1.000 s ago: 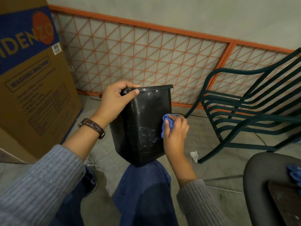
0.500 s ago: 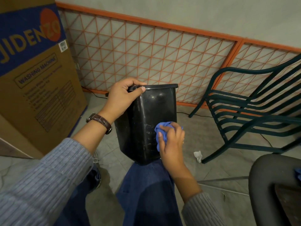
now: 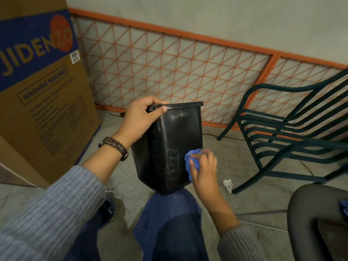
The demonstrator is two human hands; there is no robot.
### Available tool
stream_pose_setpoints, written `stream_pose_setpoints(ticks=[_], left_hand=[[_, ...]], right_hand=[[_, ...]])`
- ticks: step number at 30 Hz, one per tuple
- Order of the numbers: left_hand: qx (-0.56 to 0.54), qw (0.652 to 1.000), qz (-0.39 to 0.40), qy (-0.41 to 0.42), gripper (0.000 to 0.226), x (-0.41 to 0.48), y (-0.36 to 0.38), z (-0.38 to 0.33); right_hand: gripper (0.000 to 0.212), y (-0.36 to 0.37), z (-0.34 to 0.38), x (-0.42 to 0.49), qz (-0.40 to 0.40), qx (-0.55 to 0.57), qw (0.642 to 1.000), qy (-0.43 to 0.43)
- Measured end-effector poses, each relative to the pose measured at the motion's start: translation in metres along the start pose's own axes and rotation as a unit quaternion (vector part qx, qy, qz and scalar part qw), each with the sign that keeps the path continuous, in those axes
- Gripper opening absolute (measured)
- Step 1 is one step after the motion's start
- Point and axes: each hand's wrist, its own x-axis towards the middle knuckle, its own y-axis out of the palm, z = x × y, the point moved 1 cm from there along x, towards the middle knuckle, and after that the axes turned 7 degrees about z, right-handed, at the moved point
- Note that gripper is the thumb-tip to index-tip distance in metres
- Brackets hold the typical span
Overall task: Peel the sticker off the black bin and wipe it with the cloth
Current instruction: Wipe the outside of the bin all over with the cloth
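My left hand [image 3: 140, 119] grips the black bin [image 3: 169, 147] by its rim. My right hand [image 3: 205, 166] pinches the blue cloth [image 3: 189, 157].

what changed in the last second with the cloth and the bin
The right hand, gripping the crumpled blue cloth, slid down the front face of the black plastic bin, from mid-height toward its lower right edge. The left hand keeps its grip on the bin's rim, and the bin stays propped on the knee in blue jeans.
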Motion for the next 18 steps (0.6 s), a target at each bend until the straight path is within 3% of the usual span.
stream_pose_setpoints(ticks=[4,12,16,18], left_hand=[[0.013,1.0,-0.01,-0.002,0.013,-0.002,0.002,0.001],[0.049,0.999,0.004,-0.003,0.013,0.002,0.002,0.001],[0.025,1.0,-0.003,-0.001,0.013,0.0,0.0,0.003],[0.031,1.0,-0.004,0.0,0.013,0.001,0.0,0.004]], right_hand=[[0.034,0.005,0.003,0.015,-0.093,0.045,0.988,0.115],[0.038,0.021,0.025,-0.011,-0.033,0.011,0.999,0.029],[0.041,0.012,0.007,-0.003,-0.093,0.065,0.991,0.077],[0.039,0.012,0.006,-0.012,-0.057,0.064,0.995,0.055]])
